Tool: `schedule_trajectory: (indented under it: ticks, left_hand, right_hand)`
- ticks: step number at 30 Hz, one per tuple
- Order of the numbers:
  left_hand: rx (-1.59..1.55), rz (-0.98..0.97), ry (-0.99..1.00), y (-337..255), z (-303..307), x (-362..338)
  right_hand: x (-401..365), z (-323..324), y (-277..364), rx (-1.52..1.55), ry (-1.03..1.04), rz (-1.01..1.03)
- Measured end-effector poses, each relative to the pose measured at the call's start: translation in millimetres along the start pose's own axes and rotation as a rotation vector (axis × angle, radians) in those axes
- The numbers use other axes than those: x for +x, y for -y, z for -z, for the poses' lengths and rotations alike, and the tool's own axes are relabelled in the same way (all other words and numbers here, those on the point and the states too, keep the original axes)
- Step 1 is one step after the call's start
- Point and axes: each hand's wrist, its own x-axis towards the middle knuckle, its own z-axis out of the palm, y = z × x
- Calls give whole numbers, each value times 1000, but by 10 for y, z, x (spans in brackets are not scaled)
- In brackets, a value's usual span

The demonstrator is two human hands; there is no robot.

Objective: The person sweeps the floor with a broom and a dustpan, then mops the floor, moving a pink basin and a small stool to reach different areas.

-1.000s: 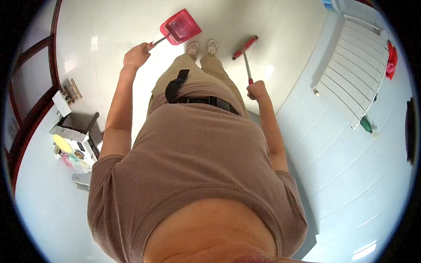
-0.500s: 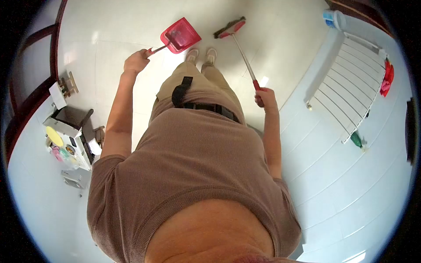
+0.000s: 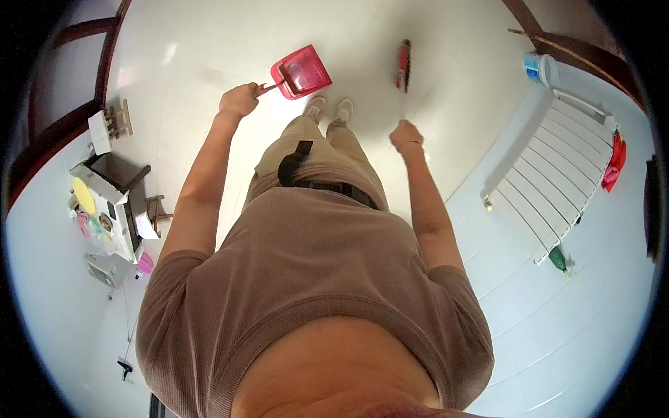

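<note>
A red dustpan [image 3: 313,70] hangs out in front of my feet, its handle wrapped by the closed fingers of my left hand [image 3: 240,102]. My right hand [image 3: 405,135] is closed round the handle of a broom [image 3: 403,66]. The broom's red head with dark bristles shows edge-on, to the right of the dustpan and apart from it. Its stick is faint and blurred, and my fist hides the grip. Both of my shoes [image 3: 344,109] stand on the pale floor just below the dustpan.
A white wire rack [image 3: 557,167] runs along the right wall, with a white and blue bucket [image 3: 541,68] at its far end and a green bottle [image 3: 557,259] at its near end. At the left stand a cluttered table [image 3: 124,216] and small wooden stools [image 3: 117,125].
My right hand has moved left, and the broom head has swung right and turned from slanted to nearly upright in view. The dustpan sits slightly lower and further right.
</note>
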Motion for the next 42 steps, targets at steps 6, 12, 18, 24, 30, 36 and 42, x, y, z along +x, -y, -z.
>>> schedule_trajectory:
  ticks: [6, 12, 18, 24, 30, 36, 42]
  left_hand:
    - [-44, -8, -58, 109, -69, 27]
    - [-18, 7, -45, 253, -124, -136]
    - [-124, 107, -74, 511, -261, -566]
    - [-176, 210, -96, 798, -496, -953]
    - [-195, 318, -77, 983, -707, -1075]
    - [-260, 341, -79, 1081, -877, -1170]
    - [-265, 326, -105, 1125, -848, -1193]
  right_hand:
    - [-547, -84, 426, -103, 74, 248]
    - [-513, 31, -228, 85, -16, 333]
    - [-735, 364, -361, -131, -235, 369]
    - [-265, 512, 67, -367, -288, 239]
    - [57, 355, 914, -458, -194, 355]
    - [-433, -369, 1068, -493, -190, 595]
    - [-385, -263, 759, -162, -34, 697]
